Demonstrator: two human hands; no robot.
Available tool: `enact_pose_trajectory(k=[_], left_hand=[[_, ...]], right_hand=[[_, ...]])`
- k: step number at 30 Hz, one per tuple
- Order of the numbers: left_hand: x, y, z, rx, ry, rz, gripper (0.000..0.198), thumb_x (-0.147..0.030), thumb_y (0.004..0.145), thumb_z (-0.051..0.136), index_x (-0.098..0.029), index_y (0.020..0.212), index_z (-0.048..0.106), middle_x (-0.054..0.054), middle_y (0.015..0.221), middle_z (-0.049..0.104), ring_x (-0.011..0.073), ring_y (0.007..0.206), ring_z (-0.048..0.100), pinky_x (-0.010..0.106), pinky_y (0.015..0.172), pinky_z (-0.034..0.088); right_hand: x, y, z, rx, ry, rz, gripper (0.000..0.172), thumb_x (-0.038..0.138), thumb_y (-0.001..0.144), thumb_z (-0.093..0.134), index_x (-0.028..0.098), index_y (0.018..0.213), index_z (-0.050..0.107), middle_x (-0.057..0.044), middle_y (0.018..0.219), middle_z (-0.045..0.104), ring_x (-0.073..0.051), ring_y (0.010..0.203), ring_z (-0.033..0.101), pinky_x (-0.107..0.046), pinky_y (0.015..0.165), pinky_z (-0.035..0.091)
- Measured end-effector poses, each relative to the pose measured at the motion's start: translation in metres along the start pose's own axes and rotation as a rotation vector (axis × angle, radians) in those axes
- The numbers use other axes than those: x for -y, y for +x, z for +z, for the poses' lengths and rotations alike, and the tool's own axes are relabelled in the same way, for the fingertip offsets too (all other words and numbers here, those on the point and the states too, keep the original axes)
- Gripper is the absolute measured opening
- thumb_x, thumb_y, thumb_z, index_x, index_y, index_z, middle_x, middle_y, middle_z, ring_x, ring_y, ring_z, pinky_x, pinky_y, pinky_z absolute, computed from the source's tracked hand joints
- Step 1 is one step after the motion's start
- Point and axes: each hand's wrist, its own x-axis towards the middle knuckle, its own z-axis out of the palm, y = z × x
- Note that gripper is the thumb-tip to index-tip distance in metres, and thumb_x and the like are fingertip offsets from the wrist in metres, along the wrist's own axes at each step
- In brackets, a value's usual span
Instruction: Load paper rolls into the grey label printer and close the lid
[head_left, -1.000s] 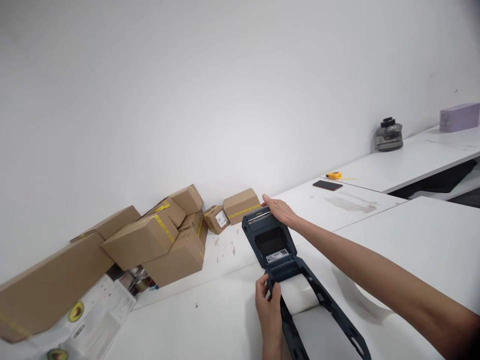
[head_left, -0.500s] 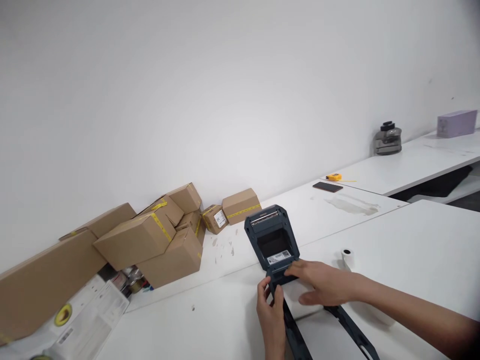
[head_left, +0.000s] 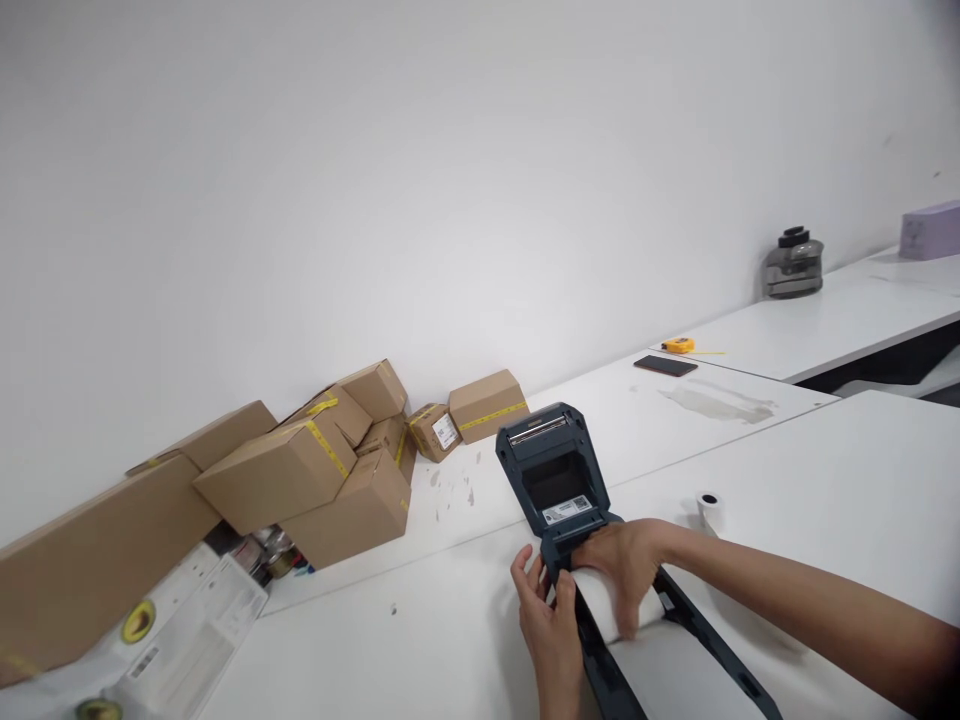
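A dark blue label printer (head_left: 551, 540) stands on the white table with its lid raised, showing a silver roller and a label inside the lid. My left hand (head_left: 546, 625) grips the printer's left side wall, fingers outside and thumb at the edge. Inside the printer body lies a white paper roll (head_left: 596, 603), its paper strip (head_left: 675, 670) running toward me. My right hand (head_left: 630, 570) reaches in from the right and clasps the roll, thumb on its near side and fingers over the far side. The fingertips are partly hidden by the roll and printer.
Cardboard boxes (head_left: 274, 475) pile up at the left against the wall. Near them lies a white printed package (head_left: 187, 640). A small paper roll (head_left: 709, 512) stands right of the printer. Farther back are a phone (head_left: 665, 366), a yellow tape measure (head_left: 679, 345) and a grey container (head_left: 793, 268).
My right hand has moved deeper into the printer and its thumb now points down over the paper roll. My left hand stays on the printer's side. The view has shifted slightly.
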Motion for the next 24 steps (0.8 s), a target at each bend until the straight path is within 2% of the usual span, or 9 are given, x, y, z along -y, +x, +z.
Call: enact_pose_trajectory(k=[3,7,9,11,13,15,18,20,24], left_hand=[[0.000,0.000,0.000,-0.004,-0.001,-0.018,0.068,-0.042,0.081,0.065,-0.018,0.138,0.036,0.021,0.138,0.054,0.0247,0.121,0.058,0.033,0.097,0.045],[0.002,0.002,0.000,-0.006,-0.018,-0.029,0.073,-0.048,0.080,0.065,-0.019,0.140,0.034,0.020,0.139,0.052,0.0256,0.123,0.057,0.033,0.096,0.046],[0.004,0.004,0.000,-0.011,-0.027,-0.047,0.078,-0.051,0.077,0.068,-0.019,0.140,0.035,0.020,0.138,0.053,0.0268,0.123,0.056,0.033,0.094,0.047],[0.008,0.007,-0.001,-0.011,-0.040,-0.064,0.084,-0.053,0.072,0.071,-0.019,0.141,0.035,0.021,0.138,0.054,0.0280,0.122,0.057,0.033,0.093,0.048],[0.011,0.011,-0.001,-0.007,-0.038,-0.086,0.088,-0.055,0.070,0.072,-0.019,0.141,0.034,0.021,0.139,0.053,0.0281,0.120,0.058,0.034,0.093,0.048],[0.013,0.012,0.000,-0.012,-0.027,-0.110,0.088,-0.057,0.070,0.071,-0.021,0.141,0.034,0.019,0.140,0.052,0.0275,0.120,0.058,0.034,0.093,0.048],[0.012,0.011,0.003,-0.038,-0.021,-0.128,0.086,-0.058,0.069,0.071,-0.023,0.139,0.038,0.018,0.138,0.054,0.0277,0.120,0.058,0.033,0.093,0.048],[0.010,0.008,0.006,-0.083,-0.019,-0.103,0.083,-0.059,0.069,0.070,-0.023,0.138,0.041,0.017,0.136,0.056,0.0279,0.119,0.059,0.033,0.092,0.048],[0.006,0.004,0.011,-0.135,-0.006,-0.065,0.082,-0.059,0.069,0.069,-0.020,0.137,0.043,0.019,0.134,0.058,0.0283,0.118,0.060,0.034,0.091,0.048]], right_hand=[[0.006,-0.007,-0.018,0.180,0.006,-0.022,0.077,0.050,0.042,0.084,0.021,0.113,0.069,-0.006,0.105,0.071,-0.035,0.099,0.067,-0.042,0.085,0.052],[0.017,-0.040,-0.049,0.172,0.162,-0.091,0.073,0.042,0.042,0.085,0.024,0.111,0.070,-0.001,0.102,0.072,-0.029,0.096,0.067,-0.035,0.082,0.052],[0.018,-0.067,-0.060,0.081,0.291,-0.178,0.075,0.047,0.045,0.082,0.023,0.115,0.069,-0.001,0.107,0.072,-0.027,0.097,0.067,-0.031,0.083,0.051],[0.012,-0.097,-0.067,-0.103,0.463,-0.247,0.085,0.060,0.044,0.078,0.018,0.117,0.067,-0.004,0.105,0.072,-0.025,0.094,0.067,-0.030,0.081,0.051],[-0.001,-0.122,-0.068,-0.312,0.646,-0.266,0.092,0.071,0.036,0.075,0.016,0.109,0.068,-0.007,0.096,0.072,-0.024,0.084,0.068,-0.031,0.075,0.051],[-0.020,-0.139,-0.067,-0.543,0.792,-0.283,0.089,0.074,0.033,0.073,0.018,0.102,0.069,-0.009,0.092,0.072,-0.024,0.080,0.068,-0.032,0.071,0.051],[-0.050,-0.146,-0.068,-0.895,0.943,-0.307,0.080,0.067,0.043,0.076,0.022,0.109,0.066,-0.014,0.104,0.070,-0.030,0.094,0.068,-0.037,0.073,0.050],[-0.069,-0.143,-0.070,-0.949,1.026,-0.233,0.079,0.053,0.050,0.080,0.023,0.120,0.061,-0.016,0.114,0.069,-0.034,0.104,0.065,-0.041,0.079,0.050],[-0.100,-0.124,-0.072,-0.765,1.041,-0.009,0.086,0.032,0.060,0.081,0.023,0.138,0.046,-0.013,0.119,0.068,-0.032,0.107,0.065,-0.040,0.087,0.052]])
